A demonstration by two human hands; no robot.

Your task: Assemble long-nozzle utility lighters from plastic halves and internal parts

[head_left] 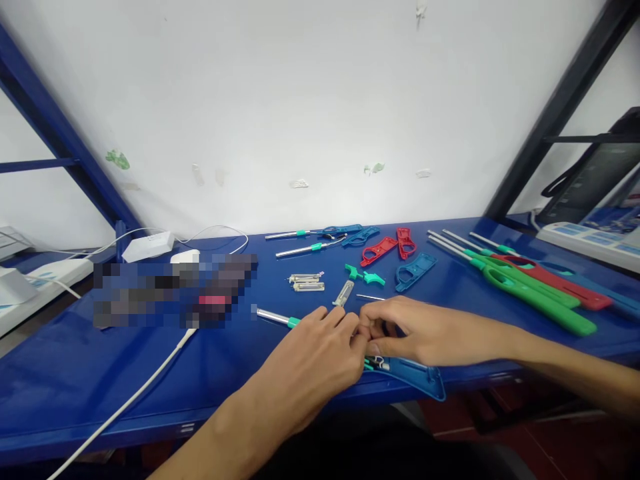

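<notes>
Near the front edge of the table, both hands meet over a half-open stick lighter. Its blue handle shell [417, 379] shows below my right hand, with small green and metal parts at the near end. The metal tube [273, 315] and its green collar stick out to the left of my left hand [330, 350]. My left hand's fingers are curled over the lighter's middle. The fingers of my right hand [405, 327] are pinched against the left fingertips; what lies between them is hidden. Just beyond, a small clear fuel tank [344, 293] lies flat, close to a thin metal rod [370, 297].
Assembled lighters, including a green one [540, 297], lie at the right. Further back are red shell halves [379, 251], blue shell halves [415, 272], green triggers [365, 275], more tanks [307, 283] and metal tubes [300, 251]. A white cable [145, 387] crosses the left side.
</notes>
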